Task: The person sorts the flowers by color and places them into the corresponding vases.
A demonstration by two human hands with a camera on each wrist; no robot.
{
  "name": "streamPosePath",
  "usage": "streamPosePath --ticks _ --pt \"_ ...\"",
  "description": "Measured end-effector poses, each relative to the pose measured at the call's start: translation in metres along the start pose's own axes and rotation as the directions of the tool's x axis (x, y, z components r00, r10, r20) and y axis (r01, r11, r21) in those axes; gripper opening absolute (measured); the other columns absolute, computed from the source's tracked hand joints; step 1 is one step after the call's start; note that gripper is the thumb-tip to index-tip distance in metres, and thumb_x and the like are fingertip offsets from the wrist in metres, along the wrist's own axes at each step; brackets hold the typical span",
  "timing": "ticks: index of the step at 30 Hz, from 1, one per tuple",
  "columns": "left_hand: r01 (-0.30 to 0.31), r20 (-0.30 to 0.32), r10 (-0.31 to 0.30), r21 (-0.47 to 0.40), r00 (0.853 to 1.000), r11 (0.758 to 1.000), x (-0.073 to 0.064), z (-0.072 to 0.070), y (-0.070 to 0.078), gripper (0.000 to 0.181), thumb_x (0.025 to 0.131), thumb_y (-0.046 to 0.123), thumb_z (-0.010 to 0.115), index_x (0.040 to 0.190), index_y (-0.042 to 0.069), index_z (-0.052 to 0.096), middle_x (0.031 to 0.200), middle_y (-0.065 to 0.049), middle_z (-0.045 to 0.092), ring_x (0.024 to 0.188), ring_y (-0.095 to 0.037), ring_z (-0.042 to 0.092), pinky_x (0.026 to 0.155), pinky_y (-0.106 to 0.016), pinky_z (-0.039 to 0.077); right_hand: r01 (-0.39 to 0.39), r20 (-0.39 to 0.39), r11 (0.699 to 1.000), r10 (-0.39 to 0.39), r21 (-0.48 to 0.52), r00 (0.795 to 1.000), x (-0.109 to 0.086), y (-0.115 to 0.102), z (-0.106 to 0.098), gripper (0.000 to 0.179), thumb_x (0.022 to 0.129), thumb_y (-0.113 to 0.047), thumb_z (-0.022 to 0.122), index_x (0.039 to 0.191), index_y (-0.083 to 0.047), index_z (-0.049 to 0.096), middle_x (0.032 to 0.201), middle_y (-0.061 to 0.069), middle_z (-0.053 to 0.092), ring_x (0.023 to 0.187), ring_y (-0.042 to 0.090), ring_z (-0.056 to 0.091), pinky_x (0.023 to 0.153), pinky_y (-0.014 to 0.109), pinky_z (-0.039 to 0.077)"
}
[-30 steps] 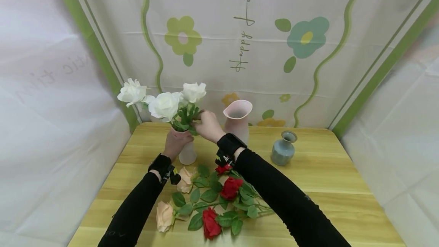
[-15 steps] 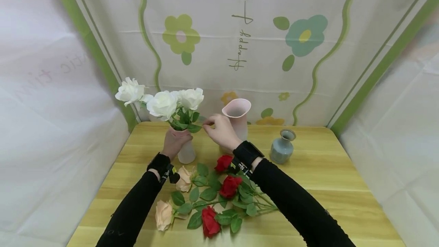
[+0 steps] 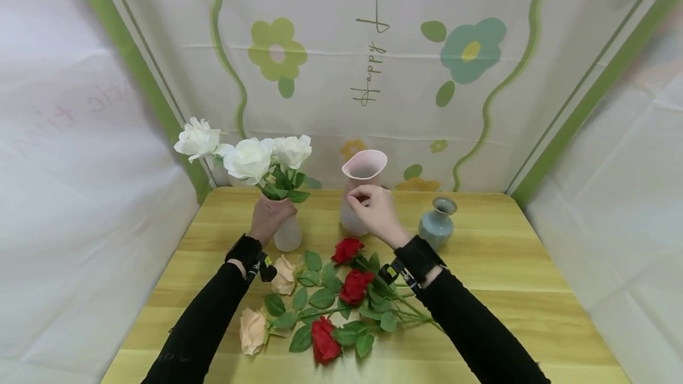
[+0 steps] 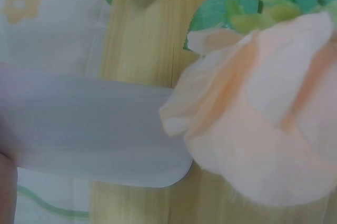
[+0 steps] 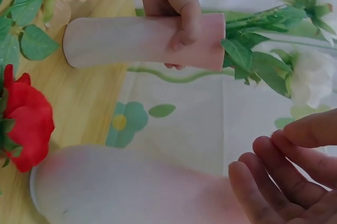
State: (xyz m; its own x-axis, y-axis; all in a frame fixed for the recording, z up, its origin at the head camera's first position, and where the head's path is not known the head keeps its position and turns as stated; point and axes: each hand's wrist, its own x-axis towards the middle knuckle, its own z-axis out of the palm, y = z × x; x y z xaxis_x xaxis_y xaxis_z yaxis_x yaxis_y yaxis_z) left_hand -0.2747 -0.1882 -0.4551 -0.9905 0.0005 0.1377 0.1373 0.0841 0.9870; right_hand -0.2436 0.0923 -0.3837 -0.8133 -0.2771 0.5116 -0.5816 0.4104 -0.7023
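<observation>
My left hand (image 3: 269,218) grips a slim pink-and-white vase (image 3: 288,237) just below its rim, thumb across the front. White roses (image 3: 248,160) with green leaves stand in that vase and lean left. In the right wrist view the fingers (image 5: 181,11) wrap round the pink end. My right hand (image 3: 377,209), fingers loosely bent and nothing between them, hovers before a wider pink vase (image 3: 353,218) with a flared mouth. Its thumb tip is close to the forefinger.
Red roses (image 3: 356,286) and peach roses (image 3: 253,330) lie on the wooden table (image 3: 512,301) in front of the vases. At the right stands a small blue-grey vase (image 3: 436,227). A printed cloth (image 3: 325,70) hangs behind the table.
My right hand has left the white roses' leaves and moved right, to the front of the wider vase. The left hand keeps its hold on the slim vase.
</observation>
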Motion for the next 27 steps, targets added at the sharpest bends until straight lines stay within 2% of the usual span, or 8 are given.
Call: streamPosePath --ticks 6,11,12,15,18,21,24,27 --pt "0.003 0.006 -0.003 0.003 1.0 1.0 0.001 0.0 -0.001 0.03 0.083 0.002 0.075 0.109 -0.01 0.067 0.121 -0.019 0.065 0.126 -0.03 0.052 0.102 -0.038 0.044 -0.084 -0.012 0.996 0.085 0.021 0.996 -0.029 0.007 -0.022 0.01 0.097 -0.011 0.064 0.098 -0.007 0.074 0.091 0.002 0.069 0.086 0.015 0.062 0.072 0.031 0.053" --pt "-0.001 0.016 0.001 -0.016 1.0 1.0 -0.002 -0.002 -0.002 0.055 0.083 0.001 0.074 0.135 -0.002 0.055 0.131 -0.018 0.06 0.126 -0.029 0.051 0.102 -0.038 0.044 -0.197 -0.017 0.98 0.198 0.022 0.98 -0.06 0.01 -0.039 0.014 0.098 -0.019 0.064 0.102 -0.01 0.074 0.096 0.004 0.07 0.092 0.017 0.062 0.076 0.036 0.053" --pt "0.005 0.017 -0.004 -0.02 1.0 1.0 -0.003 -0.002 -0.002 0.06 0.084 0.0 0.073 0.139 0.0 0.051 0.132 -0.019 0.058 0.126 -0.029 0.051 0.102 -0.038 0.044 -0.17 -0.03 0.985 0.17 0.007 0.985 -0.071 0.039 -0.035 0.015 0.099 -0.021 0.063 0.106 -0.014 0.074 0.099 0.001 0.07 0.093 0.015 0.062 0.076 0.034 0.053" --pt "0.014 0.002 -0.014 -0.001 1.0 1.0 0.0 -0.004 -0.012 0.064 0.084 0.003 0.074 0.142 0.003 0.048 0.134 -0.017 0.058 0.126 -0.027 0.052 0.101 -0.038 0.044 -0.215 -0.041 0.976 0.214 -0.029 0.976 -0.094 0.039 -0.04 0.015 0.099 -0.02 0.063 0.106 -0.014 0.074 0.098 -0.001 0.07 0.092 0.015 0.063 0.076 0.034 0.054" --pt "0.012 0.0 -0.012 0.032 1.0 0.999 0.005 -0.004 -0.014 0.041 0.084 0.007 0.075 0.122 -0.001 0.062 0.131 -0.017 0.06 0.126 -0.027 0.052 0.102 -0.039 0.044 -0.2 -0.052 0.968 0.195 -0.153 0.979 -0.117 0.039 -0.045 0.011 0.098 -0.015 0.064 0.101 -0.013 0.075 0.093 -0.003 0.068 0.087 0.011 0.063 0.071 0.032 0.054" --pt "0.022 0.02 -0.023 0.04 1.0 0.999 0.004 -0.003 -0.003 0.013 0.084 0.009 0.075 0.091 -0.002 0.071 0.127 -0.017 0.063 0.127 -0.03 0.051 0.103 -0.041 0.042 -0.224 -0.033 0.923 0.226 -0.313 0.974 -0.135 0.014 -0.056 0.008 0.094 -0.008 0.066 0.093 -0.008 0.074 0.089 0.001 0.067 0.083 0.016 0.063 0.071 0.038 0.055" --pt "0.064 0.034 -0.065 0.029 0.997 0.998 -0.001 -0.003 0.01 0.021 0.084 0.005 0.074 0.067 -0.003 0.066 0.124 -0.02 0.063 0.128 -0.033 0.05 0.104 -0.041 0.042 -0.233 -0.023 0.868 0.248 -0.439 0.968 -0.15 0.018 -0.059 0.007 0.092 -0.007 0.068 0.089 -0.008 0.074 0.086 0.002 0.067 0.081 0.018 0.064 0.07 0.04 0.054" --pt "0.113 0.038 -0.115 0.041 0.993 0.993 -0.002 -0.005 0.011 0.023 0.084 0.005 0.074 0.066 -0.005 0.064 0.125 -0.022 0.062 0.129 -0.033 0.049 0.104 -0.043 0.041 -0.259 0.0 0.836 0.296 -0.483 0.955 -0.16 0.021 -0.059 0.006 0.091 -0.008 0.069 0.087 -0.009 0.074 0.084 0.0 0.067 0.078 0.016 0.063 0.067 0.037 0.054"
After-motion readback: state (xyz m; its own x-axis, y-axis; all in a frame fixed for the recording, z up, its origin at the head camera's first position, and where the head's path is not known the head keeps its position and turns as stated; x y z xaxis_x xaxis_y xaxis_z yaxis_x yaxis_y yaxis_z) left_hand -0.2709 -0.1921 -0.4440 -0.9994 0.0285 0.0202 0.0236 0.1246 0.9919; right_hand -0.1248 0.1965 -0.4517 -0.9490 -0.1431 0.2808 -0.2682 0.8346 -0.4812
